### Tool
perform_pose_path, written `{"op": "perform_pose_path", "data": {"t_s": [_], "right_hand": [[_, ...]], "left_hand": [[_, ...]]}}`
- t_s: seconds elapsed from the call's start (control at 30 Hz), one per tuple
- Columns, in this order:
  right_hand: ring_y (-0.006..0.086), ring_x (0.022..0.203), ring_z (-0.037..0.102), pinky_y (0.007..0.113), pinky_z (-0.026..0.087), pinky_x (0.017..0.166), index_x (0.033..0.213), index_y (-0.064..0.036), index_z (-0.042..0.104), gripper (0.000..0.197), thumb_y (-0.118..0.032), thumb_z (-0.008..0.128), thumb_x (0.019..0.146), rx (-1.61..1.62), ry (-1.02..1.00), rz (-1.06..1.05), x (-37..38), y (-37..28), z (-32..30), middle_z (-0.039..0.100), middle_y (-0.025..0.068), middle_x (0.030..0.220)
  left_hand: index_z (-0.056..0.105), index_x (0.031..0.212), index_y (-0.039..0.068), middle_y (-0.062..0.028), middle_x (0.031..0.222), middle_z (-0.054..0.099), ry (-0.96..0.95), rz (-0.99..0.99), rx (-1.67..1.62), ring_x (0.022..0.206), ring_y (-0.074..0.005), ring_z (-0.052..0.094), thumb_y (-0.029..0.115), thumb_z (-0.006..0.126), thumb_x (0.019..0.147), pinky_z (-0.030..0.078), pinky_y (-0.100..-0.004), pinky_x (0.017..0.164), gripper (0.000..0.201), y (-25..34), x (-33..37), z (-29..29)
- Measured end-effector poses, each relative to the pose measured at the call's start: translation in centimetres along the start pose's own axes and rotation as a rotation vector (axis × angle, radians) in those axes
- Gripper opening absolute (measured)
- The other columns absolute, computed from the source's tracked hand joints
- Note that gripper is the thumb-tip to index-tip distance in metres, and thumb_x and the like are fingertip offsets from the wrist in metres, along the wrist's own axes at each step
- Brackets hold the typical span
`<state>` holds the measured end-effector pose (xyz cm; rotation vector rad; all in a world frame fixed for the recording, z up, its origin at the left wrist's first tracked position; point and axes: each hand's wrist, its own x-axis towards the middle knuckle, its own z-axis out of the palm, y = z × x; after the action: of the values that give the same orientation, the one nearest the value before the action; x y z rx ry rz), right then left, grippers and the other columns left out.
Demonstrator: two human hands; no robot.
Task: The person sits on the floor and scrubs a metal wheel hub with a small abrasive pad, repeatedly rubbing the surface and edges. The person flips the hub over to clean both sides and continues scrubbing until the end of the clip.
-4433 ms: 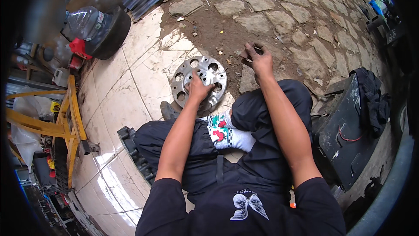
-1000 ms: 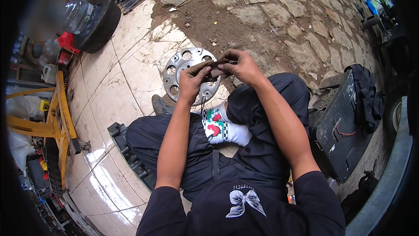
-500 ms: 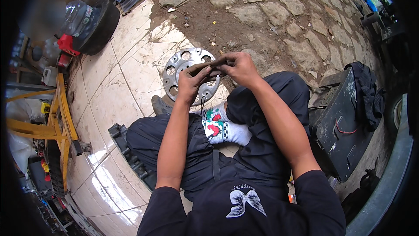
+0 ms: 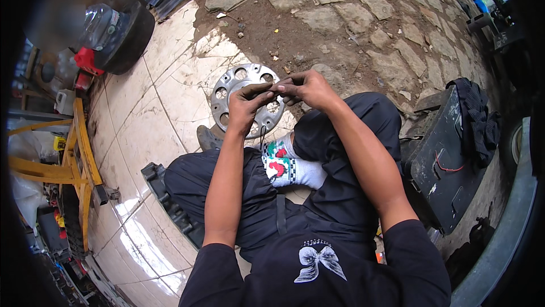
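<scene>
The bare left hand [image 4: 244,105] (earlier on the round, holed silver-metal disc [image 4: 262,118]) is now joining the grip of the bare right hand [image 4: 308,88].

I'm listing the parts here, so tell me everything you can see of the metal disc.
The disc is round, silvery grey and metallic-looking. Large round holes ring it, with smaller ones near the rim; its middle is mostly hidden by the left hand. It looks to lie flat on the tiled floor, beside the dirt. The left hand appears held above it, though contact is hard to judge.
</scene>
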<state>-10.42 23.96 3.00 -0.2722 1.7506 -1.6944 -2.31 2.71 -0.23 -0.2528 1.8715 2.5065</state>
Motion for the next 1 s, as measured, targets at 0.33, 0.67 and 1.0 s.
{"op": "perform_pose_path", "data": {"t_s": [0.33,0.67,1.0], "right_hand": [[0.0121,0.085,0.075,0.030,0.061,0.078,0.113,-0.0005,0.082,0.023,-0.014,0.082,0.094,-0.209,0.029,-0.215,-0.2,0.2,0.4,0.082,0.0060,0.097],[0.0161,0.102,0.074,0.031,0.057,0.091,0.120,0.0013,0.076,0.037,-0.026,0.084,0.096,0.154,0.299,-0.265,0.7,2.5,3.9,0.080,0.0091,0.107],[0.0147,0.098,0.073,0.029,0.058,0.087,0.129,-0.0006,0.073,0.033,-0.020,0.076,0.102,0.067,0.489,-0.354,2.2,4.1,2.9,0.078,0.0069,0.110]], "left_hand": [[0.071,0.115,-0.010,-0.0181,0.109,0.078,-0.020,-0.039,0.048,0.097,-0.0245,0.078,0.001,0.084,0.090,0.066,-0.0349,0.089,0.030,0.4,-0.1,-0.2],[0.063,0.123,-0.006,-0.0167,0.110,0.076,0.122,-0.043,-0.399,0.097,-0.0221,0.077,-0.006,0.080,0.090,0.066,-0.0344,0.089,0.037,-1.7,0.2,2.2],[0.075,0.114,-0.002,-0.0183,0.108,0.080,0.174,0.238,0.584,0.103,-0.0276,0.078,0.021,0.089,0.086,0.061,-0.0377,0.089,0.038,-0.4,0.7,2.2]]}}
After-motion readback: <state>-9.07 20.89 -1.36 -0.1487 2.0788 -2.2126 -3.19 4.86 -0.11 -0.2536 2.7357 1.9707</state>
